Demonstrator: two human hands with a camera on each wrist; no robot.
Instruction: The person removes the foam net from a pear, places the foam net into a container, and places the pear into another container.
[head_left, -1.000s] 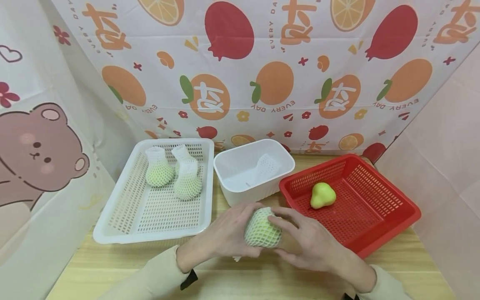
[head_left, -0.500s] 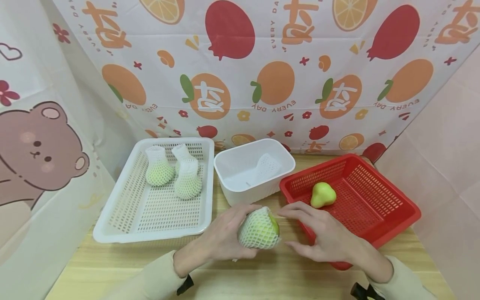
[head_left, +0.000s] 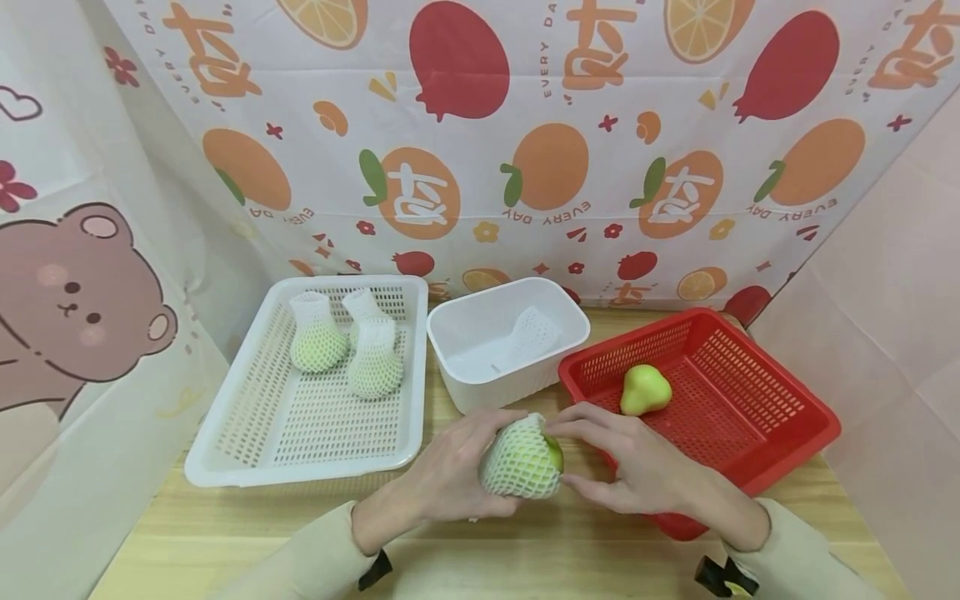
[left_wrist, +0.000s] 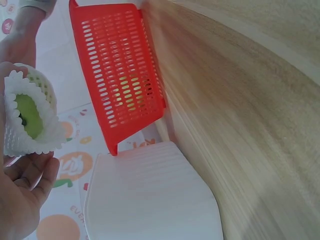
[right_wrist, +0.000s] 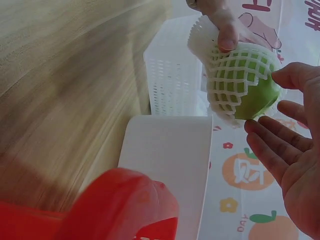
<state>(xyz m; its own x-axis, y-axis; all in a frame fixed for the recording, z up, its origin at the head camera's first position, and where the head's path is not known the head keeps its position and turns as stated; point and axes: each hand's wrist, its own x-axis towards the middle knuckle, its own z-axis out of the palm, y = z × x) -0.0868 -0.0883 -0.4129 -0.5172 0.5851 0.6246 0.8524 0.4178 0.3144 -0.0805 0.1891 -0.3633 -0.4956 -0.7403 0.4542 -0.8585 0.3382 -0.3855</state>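
Observation:
A green pear [right_wrist: 260,98] in a white foam net sleeve [head_left: 517,462] is held up over the near part of the table. My left hand [head_left: 453,467] grips it from the left, with thumb and fingers around the netting. The pear's right end is bare where the net stops. At that end my right hand [head_left: 637,458] has its fingers fairly straight, thumb and fingertips at the fruit's edge. From the left wrist, the sleeve's scalloped opening [left_wrist: 50,135] shows pear skin and a dark spot inside.
A white basket [head_left: 300,473] at left holds three netted pears [head_left: 377,367]. A white bin [head_left: 480,392] with a foam net [head_left: 534,333] inside stands in the middle. The red basket [head_left: 806,433] at right holds a bare pear [head_left: 647,390]. Patterned cloth hangs behind.
My right hand drew away from the pear to the right, then came back to its bare end. The net has shifted, baring the pear's right end, while my left hand keeps its grip.

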